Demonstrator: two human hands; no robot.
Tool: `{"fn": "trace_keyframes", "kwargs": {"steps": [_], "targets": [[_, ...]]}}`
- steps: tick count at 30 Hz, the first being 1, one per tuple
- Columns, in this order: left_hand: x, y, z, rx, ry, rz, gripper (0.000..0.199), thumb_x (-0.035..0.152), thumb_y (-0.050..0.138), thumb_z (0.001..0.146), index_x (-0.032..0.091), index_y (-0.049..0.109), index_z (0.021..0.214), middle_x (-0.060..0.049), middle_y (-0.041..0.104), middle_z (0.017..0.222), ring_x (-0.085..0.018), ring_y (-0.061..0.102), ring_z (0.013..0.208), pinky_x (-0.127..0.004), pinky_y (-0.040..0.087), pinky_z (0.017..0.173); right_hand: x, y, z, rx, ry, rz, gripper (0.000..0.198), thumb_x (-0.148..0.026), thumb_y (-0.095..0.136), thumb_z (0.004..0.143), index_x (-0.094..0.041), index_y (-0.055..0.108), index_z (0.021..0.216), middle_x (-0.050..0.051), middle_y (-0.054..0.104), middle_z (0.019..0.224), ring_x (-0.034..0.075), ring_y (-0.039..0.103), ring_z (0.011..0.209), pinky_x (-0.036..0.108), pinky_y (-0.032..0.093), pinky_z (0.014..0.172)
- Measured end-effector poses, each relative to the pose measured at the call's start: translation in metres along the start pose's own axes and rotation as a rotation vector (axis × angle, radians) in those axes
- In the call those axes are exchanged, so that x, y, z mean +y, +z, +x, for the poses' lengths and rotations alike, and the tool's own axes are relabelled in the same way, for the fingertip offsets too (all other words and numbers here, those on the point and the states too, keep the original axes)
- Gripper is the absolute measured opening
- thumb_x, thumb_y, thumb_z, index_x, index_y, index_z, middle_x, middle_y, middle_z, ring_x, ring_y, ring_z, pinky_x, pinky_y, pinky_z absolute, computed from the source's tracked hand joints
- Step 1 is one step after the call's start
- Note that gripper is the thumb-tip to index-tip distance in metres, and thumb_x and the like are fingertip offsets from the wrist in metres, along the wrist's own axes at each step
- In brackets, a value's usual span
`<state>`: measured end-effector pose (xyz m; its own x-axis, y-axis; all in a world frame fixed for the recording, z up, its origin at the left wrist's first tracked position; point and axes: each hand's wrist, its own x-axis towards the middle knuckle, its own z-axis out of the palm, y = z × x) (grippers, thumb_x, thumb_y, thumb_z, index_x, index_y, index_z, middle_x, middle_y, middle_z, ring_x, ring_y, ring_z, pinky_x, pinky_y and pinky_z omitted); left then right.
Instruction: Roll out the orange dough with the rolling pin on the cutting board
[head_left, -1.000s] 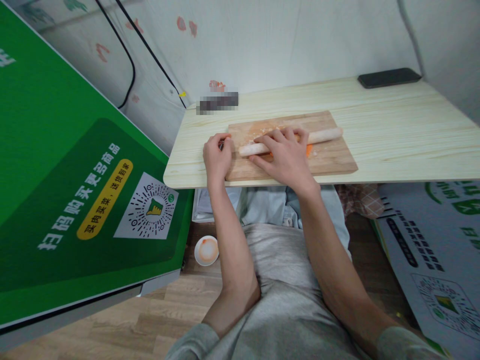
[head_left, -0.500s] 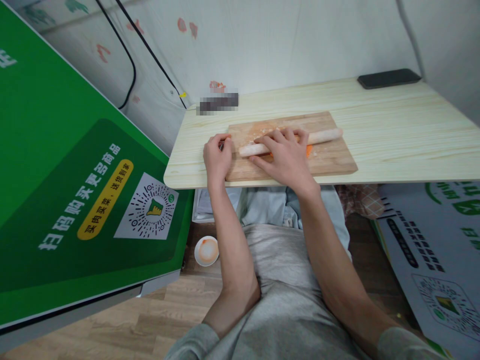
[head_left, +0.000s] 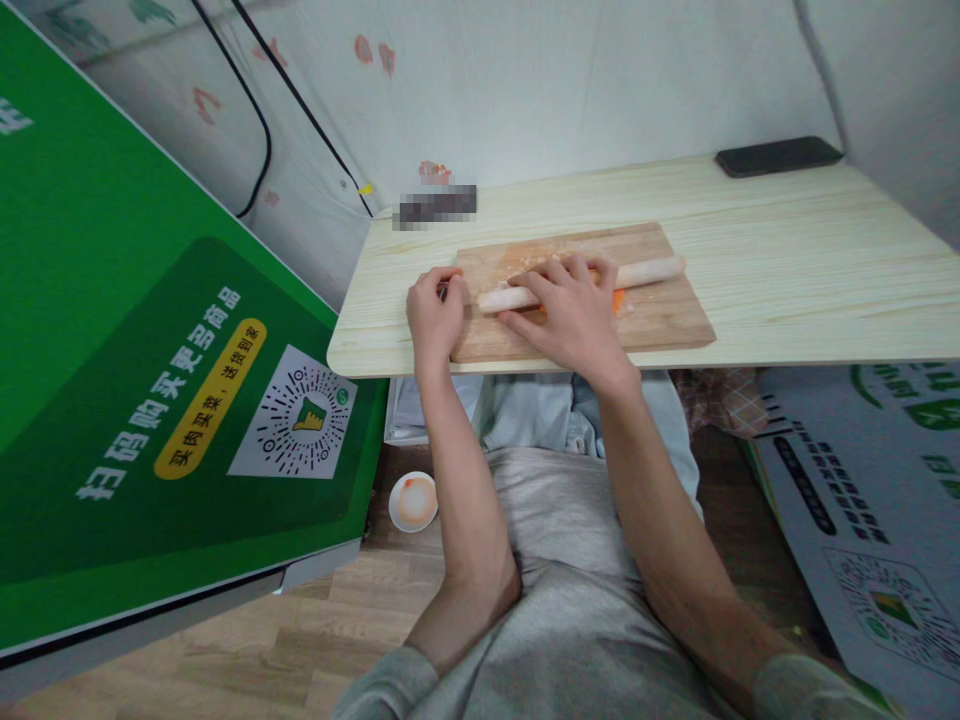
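A pale, flour-dusted rolling pin (head_left: 652,271) lies across the wooden cutting board (head_left: 675,320), its right end slightly farther from me. My right hand (head_left: 574,310) rests over the pin's middle, fingers curved across it. Beneath this hand, a bit of orange dough (head_left: 618,301) peeks out next to the pin; most of it is hidden. At the board's left edge is my left hand (head_left: 437,315), its fingers curled into a pinch, with a small orange spot at the fingertips. What those fingers hold, if anything, I cannot make out. Flour and orange smears mark the board.
The board is on a light wooden table (head_left: 810,260) against a wall. A black phone (head_left: 778,157) lies at the back right, and a pixelated dark object (head_left: 437,207) at the back left. Below, a white bowl (head_left: 413,502) stands beside a green panel (head_left: 187,400).
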<state>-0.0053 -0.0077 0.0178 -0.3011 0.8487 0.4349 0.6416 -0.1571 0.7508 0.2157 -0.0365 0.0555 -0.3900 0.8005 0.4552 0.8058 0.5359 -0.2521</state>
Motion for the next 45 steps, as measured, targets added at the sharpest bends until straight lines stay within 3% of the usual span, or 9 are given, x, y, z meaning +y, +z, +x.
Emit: {"fn": "trace_keyframes", "kwargs": {"steps": [35,45], "targets": [[-0.007,0.001,0.003,-0.015,-0.008,-0.013,0.02,0.027,0.061,0.102,0.026,0.079,0.109,-0.007,0.083,0.118,-0.026,0.075,0.116,-0.042,0.058,0.111,-0.001,0.001,0.0,0.003,-0.003,-0.027,0.048,-0.062,0.049,0.114,-0.029,0.075,0.136,0.012,0.076,0.137,0.042,0.057,0.134,0.066,0.033,0.119],[0.003,-0.001,-0.002,0.011,0.011,0.007,0.02,0.029,0.059,0.104,0.026,0.079,0.108,-0.006,0.084,0.113,-0.024,0.075,0.112,-0.039,0.059,0.108,-0.001,0.0,0.0,-0.015,0.004,-0.037,0.049,-0.064,0.049,0.114,-0.03,0.074,0.138,0.012,0.075,0.138,0.041,0.055,0.133,0.064,0.033,0.119]]}}
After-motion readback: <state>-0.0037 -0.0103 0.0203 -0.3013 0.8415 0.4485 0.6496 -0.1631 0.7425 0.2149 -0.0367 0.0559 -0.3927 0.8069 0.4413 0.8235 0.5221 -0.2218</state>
